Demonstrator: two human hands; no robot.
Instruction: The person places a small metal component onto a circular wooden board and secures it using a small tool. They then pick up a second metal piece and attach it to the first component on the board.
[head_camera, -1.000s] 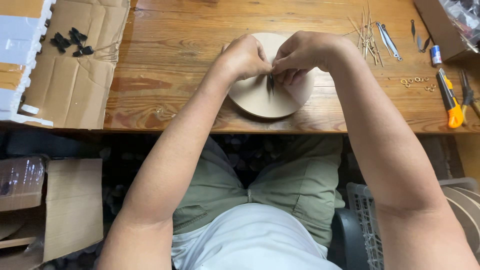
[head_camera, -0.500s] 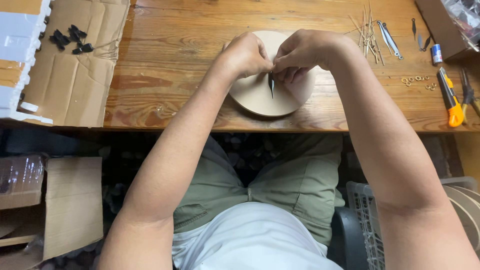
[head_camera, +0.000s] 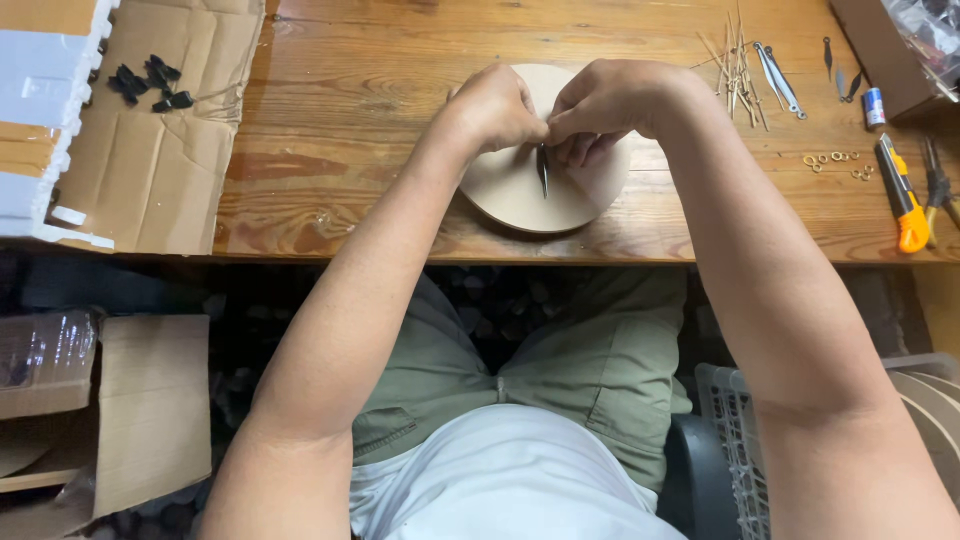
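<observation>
Both hands, left hand (head_camera: 497, 105) and right hand (head_camera: 600, 100), pinch a dark blade (head_camera: 543, 170) over the disc (head_camera: 540, 190) near the table edge (head_camera: 600, 255).

One head-worn camera looks steeply down from above the seated person, facing forward over lap and forearms to the table (head_camera: 350, 90) edge. It sits close, the hands high in frame, centre. No second view.
</observation>
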